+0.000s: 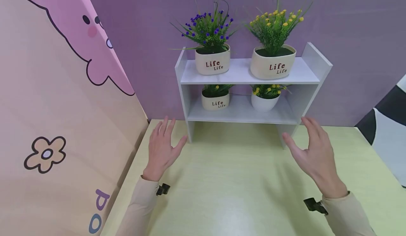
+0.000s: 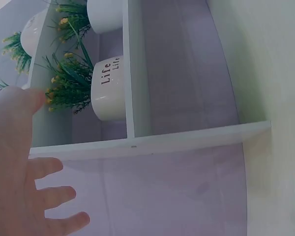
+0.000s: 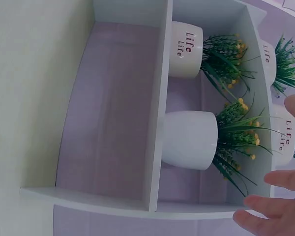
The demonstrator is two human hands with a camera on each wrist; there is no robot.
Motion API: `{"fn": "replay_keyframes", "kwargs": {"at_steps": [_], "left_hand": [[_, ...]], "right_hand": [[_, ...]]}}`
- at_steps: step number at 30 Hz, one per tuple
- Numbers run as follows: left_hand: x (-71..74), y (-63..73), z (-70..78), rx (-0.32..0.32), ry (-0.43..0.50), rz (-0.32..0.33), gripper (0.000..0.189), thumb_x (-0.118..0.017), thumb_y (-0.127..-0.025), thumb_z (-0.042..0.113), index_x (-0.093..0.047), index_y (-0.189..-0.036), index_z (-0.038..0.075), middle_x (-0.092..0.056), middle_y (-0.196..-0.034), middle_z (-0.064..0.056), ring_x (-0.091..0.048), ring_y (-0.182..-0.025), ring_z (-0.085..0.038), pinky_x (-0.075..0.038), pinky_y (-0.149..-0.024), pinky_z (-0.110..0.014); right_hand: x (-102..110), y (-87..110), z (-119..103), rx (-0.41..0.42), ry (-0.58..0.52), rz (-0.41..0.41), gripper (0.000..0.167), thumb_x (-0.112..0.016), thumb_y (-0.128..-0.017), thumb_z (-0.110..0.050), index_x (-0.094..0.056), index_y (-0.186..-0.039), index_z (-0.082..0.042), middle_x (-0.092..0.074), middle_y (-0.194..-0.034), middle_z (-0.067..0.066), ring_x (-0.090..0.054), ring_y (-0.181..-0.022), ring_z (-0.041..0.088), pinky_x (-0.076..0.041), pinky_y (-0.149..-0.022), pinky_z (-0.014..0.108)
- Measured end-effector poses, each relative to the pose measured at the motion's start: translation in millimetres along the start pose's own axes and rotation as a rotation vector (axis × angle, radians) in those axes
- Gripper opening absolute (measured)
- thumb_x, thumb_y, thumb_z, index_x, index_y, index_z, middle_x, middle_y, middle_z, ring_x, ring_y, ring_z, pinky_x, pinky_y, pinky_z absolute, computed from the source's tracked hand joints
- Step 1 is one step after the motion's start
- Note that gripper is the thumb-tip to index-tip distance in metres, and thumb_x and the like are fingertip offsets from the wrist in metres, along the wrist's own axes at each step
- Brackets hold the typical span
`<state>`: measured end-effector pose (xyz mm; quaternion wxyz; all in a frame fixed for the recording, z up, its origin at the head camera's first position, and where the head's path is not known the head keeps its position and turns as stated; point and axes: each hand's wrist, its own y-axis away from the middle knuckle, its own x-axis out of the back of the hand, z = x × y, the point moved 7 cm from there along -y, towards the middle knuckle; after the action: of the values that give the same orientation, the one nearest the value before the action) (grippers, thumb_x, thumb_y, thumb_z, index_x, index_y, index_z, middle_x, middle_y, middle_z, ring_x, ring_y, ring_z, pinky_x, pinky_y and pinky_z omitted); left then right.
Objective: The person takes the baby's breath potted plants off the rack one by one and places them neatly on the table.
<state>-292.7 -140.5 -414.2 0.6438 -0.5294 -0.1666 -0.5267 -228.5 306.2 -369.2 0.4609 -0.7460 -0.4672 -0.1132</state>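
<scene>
A white two-tier shelf (image 1: 241, 119) stands on the pale table against the wall. My left hand (image 1: 162, 150) is held before its left side, fingers spread and holding nothing. Before the right side, my right hand (image 1: 315, 155) is likewise spread, with nothing in it. On the top board sit a pot of purple flowers (image 1: 212, 62) and a pot of yellow flowers (image 1: 272, 66). Below them are a cream "Life" pot (image 1: 215, 101) and a plain white pot (image 1: 264, 103), both with yellow flowers. In the wrist views, neither hand visibly grips the shelf.
The pale wooden table (image 1: 234, 179) spreads in front of the shelf. A purple wall (image 1: 139, 45) rises behind it. At the left is a panel with a cartoon flower (image 1: 45, 154); at the right edge, a black-and-white surface (image 1: 390, 112).
</scene>
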Motion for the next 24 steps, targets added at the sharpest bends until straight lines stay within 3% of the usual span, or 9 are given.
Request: {"fn": "replay_keyframes", "kwargs": {"at_steps": [19, 24], "left_hand": [[-8.8, -4.3, 1.6, 0.045, 0.123, 0.086, 0.072, -0.065, -0.101, 0.047, -0.049, -0.160, 0.009, -0.048, -0.167, -0.012, -0.049, -0.148, -0.041, -0.044, -0.115, -0.061], [-12.2, -6.8, 1.7, 0.070, 0.160, 0.080, 0.073, -0.064, -0.102, 0.048, -0.049, -0.159, 0.005, -0.047, -0.166, -0.014, -0.049, -0.148, -0.041, -0.043, -0.116, -0.062]], "right_hand": [[-2, -11.4, -21, -0.024, -0.153, 0.019, 0.070, -0.076, -0.097, -0.029, -0.050, -0.158, -0.008, -0.050, -0.162, 0.022, -0.043, -0.151, 0.045, -0.031, -0.122, 0.067], [-3, -15.4, -26, -0.020, -0.175, 0.031, 0.069, -0.078, -0.096, -0.027, -0.052, -0.157, -0.007, -0.051, -0.161, 0.021, -0.044, -0.151, 0.044, -0.031, -0.123, 0.066]]}}
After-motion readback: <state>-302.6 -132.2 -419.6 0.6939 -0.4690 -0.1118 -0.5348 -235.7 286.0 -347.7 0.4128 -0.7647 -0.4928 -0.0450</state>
